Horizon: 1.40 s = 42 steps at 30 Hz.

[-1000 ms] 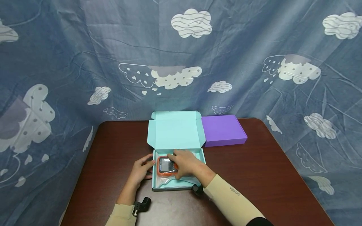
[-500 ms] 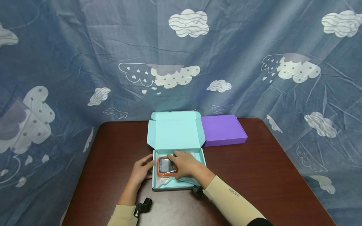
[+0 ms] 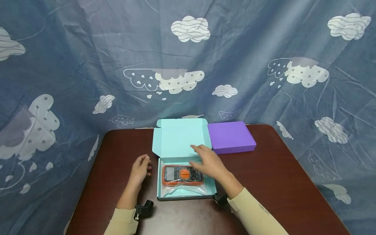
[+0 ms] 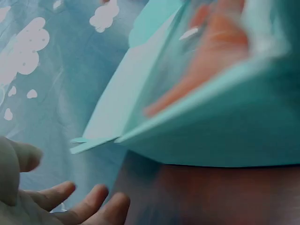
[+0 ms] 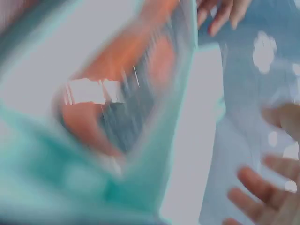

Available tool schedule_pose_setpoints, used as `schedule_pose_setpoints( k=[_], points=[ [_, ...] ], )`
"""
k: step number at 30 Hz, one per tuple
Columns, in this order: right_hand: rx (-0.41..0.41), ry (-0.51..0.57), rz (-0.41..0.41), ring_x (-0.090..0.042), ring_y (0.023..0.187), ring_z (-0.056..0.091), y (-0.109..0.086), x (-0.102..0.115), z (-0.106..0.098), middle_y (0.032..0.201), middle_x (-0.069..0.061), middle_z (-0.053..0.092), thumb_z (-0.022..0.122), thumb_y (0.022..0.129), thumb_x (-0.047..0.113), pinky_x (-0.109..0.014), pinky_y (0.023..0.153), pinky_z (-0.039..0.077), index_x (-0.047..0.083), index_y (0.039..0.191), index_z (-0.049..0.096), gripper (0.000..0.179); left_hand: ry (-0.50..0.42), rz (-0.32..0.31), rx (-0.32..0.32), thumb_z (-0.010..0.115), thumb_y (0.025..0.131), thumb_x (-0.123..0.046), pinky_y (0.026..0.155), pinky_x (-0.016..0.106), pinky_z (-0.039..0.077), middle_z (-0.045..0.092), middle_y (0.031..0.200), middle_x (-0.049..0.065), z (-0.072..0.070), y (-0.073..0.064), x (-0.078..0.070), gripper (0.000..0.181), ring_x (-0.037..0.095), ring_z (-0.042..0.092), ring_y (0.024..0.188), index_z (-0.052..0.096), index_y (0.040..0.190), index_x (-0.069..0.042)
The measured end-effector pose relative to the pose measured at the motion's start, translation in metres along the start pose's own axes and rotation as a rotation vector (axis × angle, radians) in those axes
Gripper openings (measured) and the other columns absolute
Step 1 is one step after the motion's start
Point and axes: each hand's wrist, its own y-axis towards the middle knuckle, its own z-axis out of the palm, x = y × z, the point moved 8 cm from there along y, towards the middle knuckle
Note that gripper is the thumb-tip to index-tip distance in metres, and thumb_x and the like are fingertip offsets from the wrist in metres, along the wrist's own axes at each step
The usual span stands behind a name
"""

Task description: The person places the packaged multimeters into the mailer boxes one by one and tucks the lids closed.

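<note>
An orange and black multimeter (image 3: pixel 184 174) in a clear plastic bag (image 3: pixel 176 191) lies inside a mint-green cardboard box (image 3: pixel 188 197), whose lid stands raised at the back. Over the box's right back part hovers my right hand (image 3: pixel 210 163), its fingers spread and holding nothing. My left hand (image 3: pixel 139 169) is just left of the box, apart from its wall, with relaxed fingers. In the left wrist view, the left fingers (image 4: pixel 89 204) show near the box's outer side. The right wrist view is blurred, with the multimeter (image 5: pixel 131 79) in the box and loose right fingers (image 5: pixel 255 183) beside it.
A closed purple box (image 3: pixel 232 137) sits directly right of the raised lid. The brown table (image 3: pixel 273 182) has rounded back corners. Behind it hangs a blue curtain (image 3: pixel 249 58) with a cloud pattern.
My right hand has let go of the bagged multimeter and lifted up and right, uncovering its dial. My left hand has drawn away leftward from the box's wall.
</note>
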Motion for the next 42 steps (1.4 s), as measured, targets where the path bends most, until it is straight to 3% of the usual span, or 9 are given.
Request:
schedule_pose_setpoints(
  k=[3,7,9,12,16,22,32,38,42],
  points=[
    [-0.133,0.127,0.173,-0.034,0.113,0.059,0.005,-0.037,-0.029,0.130,-0.020,0.059,0.068,0.097,0.026,-0.052,0.092,0.050,0.003,0.150,0.049,0.061,0.004,0.039,0.019,0.040,0.112,-0.035,0.103,0.056,0.045,0.039,0.152,0.028,-0.003,0.017,-0.025,0.059,0.042,0.043,0.136,0.028,0.158,0.001],
    [-0.118,0.320,0.364,-0.046,0.138,0.041,0.011,-0.075,-0.033,0.150,-0.032,0.041,0.049,0.105,0.023,-0.060,0.111,0.034,-0.006,0.155,0.033,0.060,0.041,0.048,0.070,0.035,0.112,-0.039,0.119,0.058,0.024,0.016,0.166,0.026,0.011,0.044,-0.052,0.069,0.042,0.018,0.152,0.012,0.162,0.002],
    [-0.079,0.399,0.402,-0.046,0.146,0.028,0.011,-0.083,-0.027,0.158,-0.033,0.029,0.040,0.107,0.022,-0.060,0.117,0.025,-0.008,0.158,0.021,0.063,0.079,0.024,0.086,0.034,0.111,-0.041,0.121,0.058,0.016,0.009,0.167,0.026,0.022,0.053,-0.061,0.073,0.041,0.010,0.154,0.006,0.163,0.002],
    [-0.013,0.496,0.373,-0.048,0.148,0.021,0.014,-0.079,-0.015,0.162,-0.035,0.017,0.039,0.104,0.016,-0.063,0.116,0.025,-0.009,0.159,0.006,0.069,0.149,-0.021,0.104,0.036,0.110,-0.043,0.122,0.058,0.009,0.002,0.168,0.026,0.036,0.059,-0.070,0.078,0.041,0.003,0.154,0.000,0.162,0.002],
    [0.030,0.567,0.339,-0.051,0.147,0.020,0.016,-0.066,-0.006,0.163,-0.036,0.010,0.049,0.099,0.008,-0.066,0.113,0.028,-0.006,0.160,-0.005,0.083,0.214,-0.011,0.138,0.047,0.108,-0.037,0.122,0.057,0.014,0.003,0.168,0.027,0.052,0.054,-0.078,0.083,0.042,0.006,0.154,0.000,0.161,0.005],
    [0.025,0.648,0.412,-0.046,0.151,0.014,0.014,-0.063,-0.001,0.165,-0.032,0.005,0.057,0.097,0.004,-0.060,0.118,0.024,-0.002,0.161,-0.008,0.092,0.219,0.037,0.229,0.059,0.101,-0.033,0.120,0.058,0.019,0.010,0.168,0.023,0.068,0.045,-0.085,0.087,0.039,0.010,0.154,0.008,0.163,0.001],
    [-0.024,0.802,0.361,-0.045,0.151,0.019,0.003,-0.064,-0.010,0.165,-0.030,0.014,0.053,0.093,-0.002,-0.058,0.111,0.036,0.007,0.164,-0.005,0.093,0.060,0.045,0.226,0.058,0.102,-0.030,0.121,0.052,0.024,0.020,0.167,0.021,0.054,0.033,-0.089,0.079,0.036,0.021,0.153,0.017,0.164,-0.005],
    [-0.097,0.773,0.333,-0.045,0.147,0.030,-0.014,-0.064,-0.019,0.162,-0.028,0.028,0.050,0.097,-0.001,-0.059,0.113,0.035,0.008,0.165,0.004,0.083,-0.073,0.098,0.210,0.053,0.107,-0.027,0.117,0.050,0.032,0.034,0.162,0.021,0.038,0.015,-0.085,0.066,0.037,0.037,0.147,0.025,0.162,-0.005],
    [-0.193,0.740,0.360,-0.042,0.140,0.044,-0.026,-0.063,-0.025,0.155,-0.024,0.043,0.049,0.101,0.008,-0.058,0.110,0.039,0.009,0.163,0.019,0.069,-0.078,0.111,0.181,0.053,0.107,-0.027,0.114,0.047,0.039,0.045,0.156,0.015,0.028,0.005,-0.083,0.059,0.033,0.047,0.140,0.035,0.160,-0.009]
  ],
)
